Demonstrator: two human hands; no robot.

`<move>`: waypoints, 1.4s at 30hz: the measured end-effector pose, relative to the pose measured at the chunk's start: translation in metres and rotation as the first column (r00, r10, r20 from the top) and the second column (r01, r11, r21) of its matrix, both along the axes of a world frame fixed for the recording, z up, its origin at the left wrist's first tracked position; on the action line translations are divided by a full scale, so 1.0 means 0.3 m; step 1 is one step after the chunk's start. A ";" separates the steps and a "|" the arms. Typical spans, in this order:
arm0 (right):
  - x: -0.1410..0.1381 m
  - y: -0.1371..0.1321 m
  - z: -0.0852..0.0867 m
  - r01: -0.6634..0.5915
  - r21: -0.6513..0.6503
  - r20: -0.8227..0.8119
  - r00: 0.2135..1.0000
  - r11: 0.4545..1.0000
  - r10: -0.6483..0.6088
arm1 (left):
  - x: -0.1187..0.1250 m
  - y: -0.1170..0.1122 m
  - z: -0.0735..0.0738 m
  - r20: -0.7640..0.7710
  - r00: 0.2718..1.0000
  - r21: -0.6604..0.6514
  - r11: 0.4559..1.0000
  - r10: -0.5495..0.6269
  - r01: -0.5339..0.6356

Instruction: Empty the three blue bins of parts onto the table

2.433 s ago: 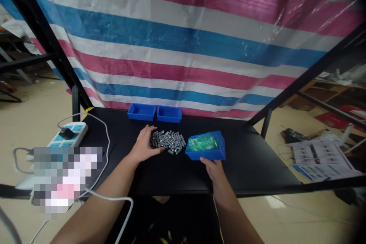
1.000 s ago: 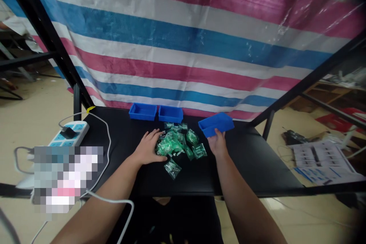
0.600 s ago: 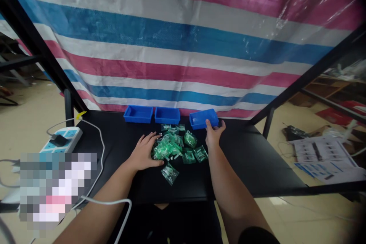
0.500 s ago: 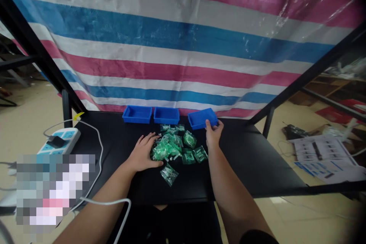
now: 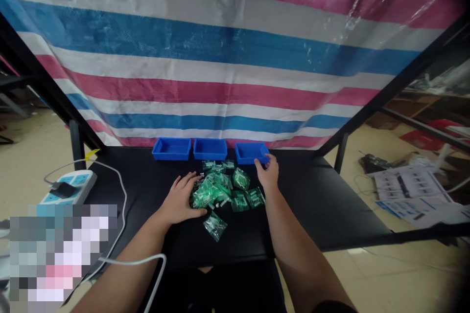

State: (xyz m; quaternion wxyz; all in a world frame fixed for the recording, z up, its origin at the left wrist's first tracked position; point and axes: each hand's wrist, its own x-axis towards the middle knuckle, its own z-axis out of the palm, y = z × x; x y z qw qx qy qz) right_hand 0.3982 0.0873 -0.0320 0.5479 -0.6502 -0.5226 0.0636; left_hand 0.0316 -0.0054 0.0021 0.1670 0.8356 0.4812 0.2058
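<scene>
My right hand [image 5: 268,172] has its thumb at the front wall and its fingers at the right corner of a blue plastic tray [image 5: 251,160]. That tray stands at the back of the black table. My left hand [image 5: 182,198] lies with fingers spread along the left edge of a heap of small clear bags [image 5: 213,190], greenish, with small parts inside. One loose bag [image 5: 215,226] lies nearer to me, just past my left thumb. Several other bags, such as a rounded one [image 5: 241,179], sit at the heap's right side.
Two more blue trays, a left one [image 5: 171,157] and a middle one [image 5: 210,156], line the back edge before a striped tarp [image 5: 213,88]. On the left are a power strip [image 5: 79,186] and a white cable [image 5: 123,181]. Black frame posts [image 5: 340,156] rise at both sides.
The right tray has been turned straighter and now sits more in line with the other two, my right hand moving with it. My left hand stays by the heap. The view shifts slightly.
</scene>
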 end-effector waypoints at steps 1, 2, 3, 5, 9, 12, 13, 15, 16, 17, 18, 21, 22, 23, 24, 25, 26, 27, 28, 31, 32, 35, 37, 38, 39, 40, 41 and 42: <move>-0.002 -0.008 0.002 0.011 -0.010 0.054 0.998 1.000 -0.011 | 0.000 0.001 -0.001 0.004 1.000 0.004 1.000 -0.002 0.002; -0.004 -0.015 0.004 0.024 -0.013 0.088 0.996 1.000 -0.022 | -0.001 0.001 -0.003 0.008 1.000 0.009 1.000 -0.003 0.003; -0.006 -0.019 0.006 0.031 -0.008 0.103 0.994 0.999 -0.030 | -0.001 0.002 -0.004 0.013 1.000 0.014 1.000 -0.003 0.003; -0.012 -0.022 0.010 0.020 0.005 0.120 0.993 1.000 -0.021 | -0.001 0.002 -0.007 0.016 1.000 0.016 1.000 -0.003 0.003; -0.021 -0.021 0.015 0.020 0.014 0.136 0.990 1.000 -0.022 | -0.003 0.002 -0.007 0.017 1.000 0.011 1.000 0.003 -0.003; -0.024 -0.020 0.018 0.041 0.014 0.172 0.984 0.999 -0.042 | -0.005 0.004 -0.008 0.021 1.000 0.008 1.000 -0.003 0.003; -0.024 -0.020 0.019 0.042 0.015 0.180 0.983 0.999 -0.044 | -0.005 0.004 -0.009 0.023 1.000 0.008 1.000 -0.005 0.005; -0.026 -0.020 0.018 0.027 0.015 0.181 0.983 1.000 -0.029 | -0.006 0.006 -0.011 0.024 1.000 0.010 1.000 -0.008 0.008; -0.027 -0.020 0.018 0.008 0.014 0.172 0.985 1.000 -0.010 | -0.007 0.006 -0.013 0.024 1.000 0.012 1.000 -0.008 0.008; -0.028 -0.020 0.016 -0.019 0.014 0.161 0.987 1.000 0.016 | -0.007 0.006 -0.014 0.022 1.000 0.013 1.000 -0.009 0.009; -0.029 -0.020 0.015 -0.048 0.016 0.149 0.988 0.999 0.045 | -0.008 0.007 -0.015 0.019 1.000 0.013 1.000 -0.009 0.009; -0.032 -0.021 0.011 -0.111 0.026 0.139 0.985 0.993 0.107 | -0.008 0.006 -0.015 0.008 1.000 0.012 1.000 -0.009 0.009; -0.032 -0.021 0.011 -0.122 0.031 0.141 0.983 0.992 0.116 | -0.008 0.006 -0.014 0.006 1.000 0.013 1.000 -0.008 0.008; -0.033 -0.022 0.011 -0.130 0.034 0.144 0.982 0.991 0.124 | -0.008 0.006 -0.013 0.003 1.000 0.013 1.000 -0.007 0.007; -0.034 -0.022 0.011 -0.140 0.035 0.145 0.980 0.990 0.133 | -0.008 0.005 -0.012 0.002 1.000 0.013 1.000 -0.006 0.006; -0.034 -0.023 0.012 -0.151 0.036 0.145 0.979 0.988 0.144 | -0.007 0.004 -0.010 -0.001 1.000 0.013 1.000 -0.007 0.007; -0.035 -0.024 0.014 -0.162 0.036 0.146 0.977 0.986 0.155 | -0.006 0.004 -0.009 -0.003 1.000 0.012 1.000 -0.007 0.007; -0.036 -0.025 0.015 -0.170 0.036 0.147 0.976 0.985 0.164 | -0.006 0.003 -0.008 -0.007 1.000 0.010 1.000 -0.007 0.007; -0.037 -0.026 0.017 -0.177 0.036 0.147 0.974 0.983 0.170 | -0.005 0.003 -0.007 -0.010 1.000 0.008 1.000 -0.007 0.007; -0.038 -0.026 0.019 -0.183 0.039 0.146 0.974 0.982 0.175 | -0.004 0.003 -0.006 -0.014 1.000 0.006 1.000 -0.004 0.004; -0.038 -0.025 0.019 -0.181 0.039 0.145 0.974 0.983 0.174 | -0.005 0.003 -0.007 -0.013 1.000 0.006 1.000 -0.004 0.004; -0.035 -0.022 0.017 -0.179 0.027 0.144 0.974 0.984 0.173 | -0.006 0.005 -0.008 -0.009 1.000 0.003 1.000 -0.009 0.009; -0.033 -0.019 0.014 -0.182 0.012 0.136 0.974 0.983 0.179 | -0.006 0.006 -0.007 -0.002 1.000 -0.001 1.000 -0.009 0.009; -0.032 -0.018 0.013 -0.186 0.003 0.129 0.974 0.983 0.184 | -0.007 0.006 -0.006 0.002 1.000 -0.004 1.000 -0.008 0.008; -0.031 -0.017 0.011 -0.191 -0.005 0.120 0.974 0.982 0.190 | -0.007 0.005 -0.004 0.007 1.000 -0.007 1.000 -0.008 0.008; -0.031 -0.016 0.009 -0.196 -0.013 0.111 0.974 0.980 0.196 | -0.007 0.004 -0.003 0.012 1.000 -0.009 1.000 -0.008 0.009; -0.031 -0.015 0.006 -0.201 -0.019 0.099 0.974 0.979 0.202 | -0.007 0.003 -0.002 0.018 1.000 -0.011 1.000 -0.009 0.009; -0.030 -0.014 0.003 -0.206 -0.025 0.085 0.975 0.978 0.208 | -0.007 0.002 0.000 0.025 1.000 -0.012 1.000 -0.010 0.010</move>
